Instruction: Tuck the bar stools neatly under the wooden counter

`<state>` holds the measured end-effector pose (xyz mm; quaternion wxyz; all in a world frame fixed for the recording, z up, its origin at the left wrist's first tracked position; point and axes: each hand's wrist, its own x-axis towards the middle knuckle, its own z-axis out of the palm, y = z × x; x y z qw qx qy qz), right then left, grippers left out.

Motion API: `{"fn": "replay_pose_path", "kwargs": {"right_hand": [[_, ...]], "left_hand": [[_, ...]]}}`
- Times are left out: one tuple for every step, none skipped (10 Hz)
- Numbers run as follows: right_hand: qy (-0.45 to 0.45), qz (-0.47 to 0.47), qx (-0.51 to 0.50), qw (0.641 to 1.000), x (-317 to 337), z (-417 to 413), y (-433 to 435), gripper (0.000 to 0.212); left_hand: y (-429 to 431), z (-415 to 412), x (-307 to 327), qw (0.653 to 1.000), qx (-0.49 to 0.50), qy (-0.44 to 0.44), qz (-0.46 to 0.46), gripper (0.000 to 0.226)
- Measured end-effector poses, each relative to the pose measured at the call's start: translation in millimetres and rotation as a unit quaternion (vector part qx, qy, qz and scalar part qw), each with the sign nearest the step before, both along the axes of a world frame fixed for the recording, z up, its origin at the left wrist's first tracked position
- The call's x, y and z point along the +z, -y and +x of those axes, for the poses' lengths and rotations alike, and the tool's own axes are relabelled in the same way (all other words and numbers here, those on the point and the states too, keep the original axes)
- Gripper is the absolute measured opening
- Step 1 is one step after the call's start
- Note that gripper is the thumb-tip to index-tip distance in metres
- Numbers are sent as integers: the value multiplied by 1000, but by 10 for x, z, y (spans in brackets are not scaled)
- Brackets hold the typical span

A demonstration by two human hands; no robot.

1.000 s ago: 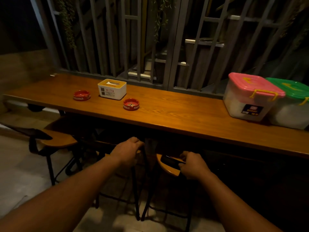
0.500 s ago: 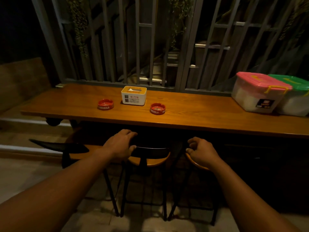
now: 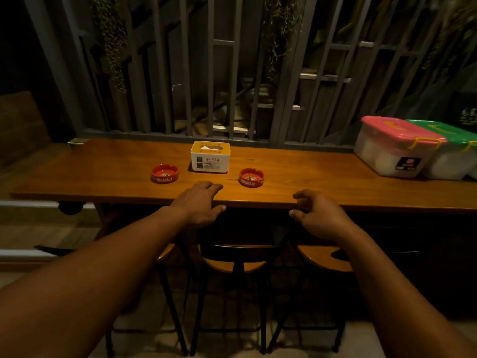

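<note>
The long wooden counter (image 3: 296, 182) runs across the view. Three bar stools with wooden seats and black metal legs stand below its front edge: a middle stool (image 3: 233, 264), a right stool (image 3: 320, 258), and a left stool (image 3: 162, 254) mostly hidden behind my left forearm. Their seats reach partly under the counter. My left hand (image 3: 200, 202) hovers at the counter's front edge with fingers spread, holding nothing. My right hand (image 3: 318, 213) hangs just in front of the edge, fingers loosely curled and apart, also holding nothing.
On the counter stand a white and yellow tissue box (image 3: 210, 156), two red ashtrays (image 3: 164, 173) (image 3: 251, 177), and at the right a pink-lidded bin (image 3: 395, 147) and a green-lidded bin (image 3: 454, 151). Grey slatted railing (image 3: 232, 73) backs the counter. Steps lie at the left.
Both hands have let go of the stools and risen to the counter's edge. The view has tilted up and pulled back, and the stools now stand side by side below the counter.
</note>
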<state>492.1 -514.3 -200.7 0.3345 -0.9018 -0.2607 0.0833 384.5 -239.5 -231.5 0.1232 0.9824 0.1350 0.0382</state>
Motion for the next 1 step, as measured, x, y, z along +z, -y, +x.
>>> {"fn": "replay_pose_path", "kwargs": {"right_hand": [[46, 30, 15, 998, 365, -125, -156, 44]], "left_hand": [[-206, 66, 244, 1000, -6, 28, 2, 73]]}}
